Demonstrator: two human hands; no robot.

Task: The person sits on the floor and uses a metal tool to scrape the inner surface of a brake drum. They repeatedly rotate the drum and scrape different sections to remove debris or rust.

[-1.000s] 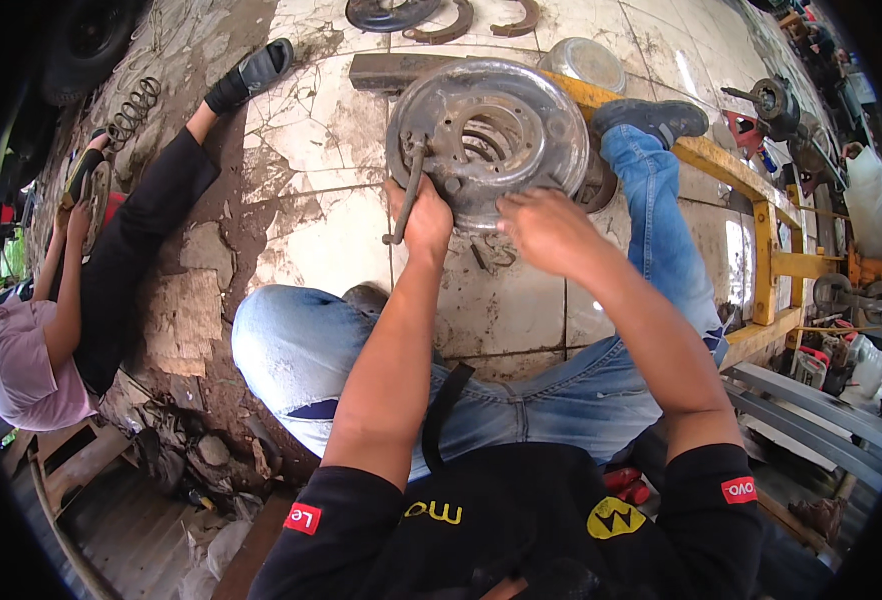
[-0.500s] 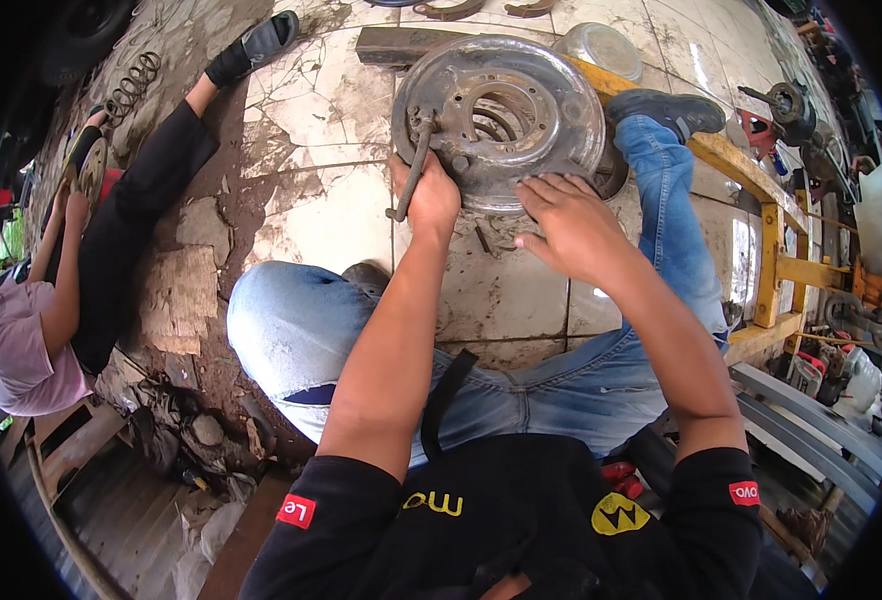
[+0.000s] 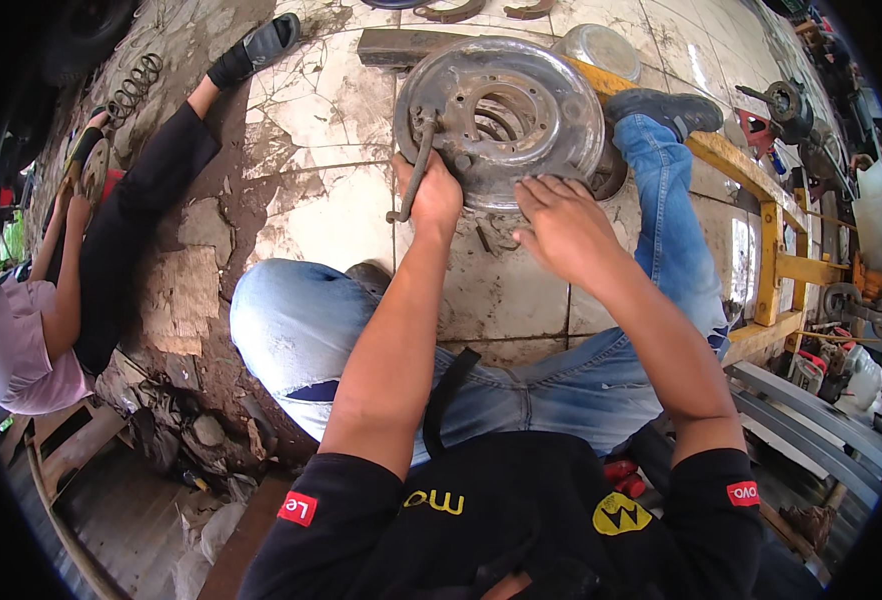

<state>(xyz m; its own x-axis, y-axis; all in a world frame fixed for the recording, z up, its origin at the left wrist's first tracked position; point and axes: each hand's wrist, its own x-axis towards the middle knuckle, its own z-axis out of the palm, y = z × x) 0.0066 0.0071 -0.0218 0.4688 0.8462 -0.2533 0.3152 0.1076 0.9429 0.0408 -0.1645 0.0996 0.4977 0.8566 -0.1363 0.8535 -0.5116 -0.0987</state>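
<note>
A round, worn metal brake backing plate (image 3: pixel 567 120) lies tilted in front of me, with a large central hole and small bolt holes. Wrapped around its near left rim is my left hand (image 3: pixel 433 200), closed, its fingers partly hidden beneath the plate. A rusty metal lever (image 3: pixel 418 182) is fixed at the plate's left side and slants down across that hand. My right hand (image 3: pixel 568 225) rests flat on the near right rim, fingers stretched out. A coil spring shows through the central hole. On the tiles just below the plate lies a small dark metal pin (image 3: pixel 483 239).
A wooden block (image 3: pixel 393 47) and a clear plastic tub (image 3: pixel 601 52) sit behind the plate. To the right stands a yellow metal frame (image 3: pixel 771 265). Curved brake shoes (image 3: pixel 449 10) lie farthest away. At left, another person (image 3: pixel 36 335) handles a disc near a coil spring (image 3: pixel 133 86).
</note>
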